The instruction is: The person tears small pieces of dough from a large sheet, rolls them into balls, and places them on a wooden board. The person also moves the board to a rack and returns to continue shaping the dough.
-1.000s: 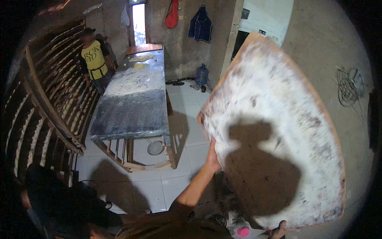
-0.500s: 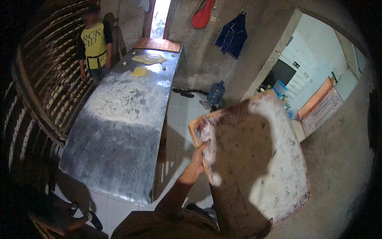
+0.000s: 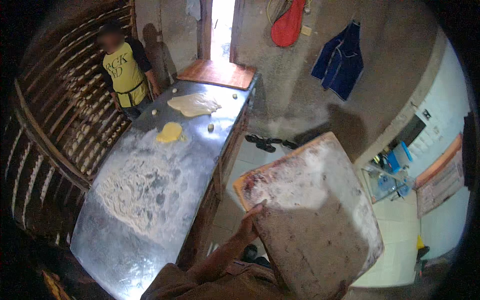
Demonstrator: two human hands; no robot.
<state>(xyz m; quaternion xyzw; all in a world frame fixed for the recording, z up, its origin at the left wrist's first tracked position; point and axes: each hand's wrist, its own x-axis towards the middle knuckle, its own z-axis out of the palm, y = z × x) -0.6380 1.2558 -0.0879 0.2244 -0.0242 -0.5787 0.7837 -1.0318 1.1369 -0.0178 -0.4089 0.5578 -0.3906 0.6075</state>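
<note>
My left hand (image 3: 250,222) grips the left edge of a large rectangular wooden board (image 3: 305,245), its thumb lying on the upper face. White flour and dark stains coat the board, which is tilted in front of my body at the right of the table. Of my right hand (image 3: 343,290) only dim fingers show at the board's near lower edge; the rest is hidden in shadow. On the metal-topped table (image 3: 117,262) to my left lie a spread of flour (image 3: 135,187), a yellow lump (image 3: 170,132) and a flattened sheet of pale dough (image 3: 192,104).
A person (image 3: 122,72) stands beyond the table's left side, by racks (image 3: 75,105) of pale pieces. A reddish-brown board (image 3: 217,74) covers the table's far end. Sandals (image 3: 261,142) lie on the floor by the wall, where a blue apron (image 3: 340,60) hangs. A doorway is at right.
My view has shifted forward and right, nearer the table's far end. The board is still held in front of me, and the shadow on it has moved. The person's arms have shifted slightly.
</note>
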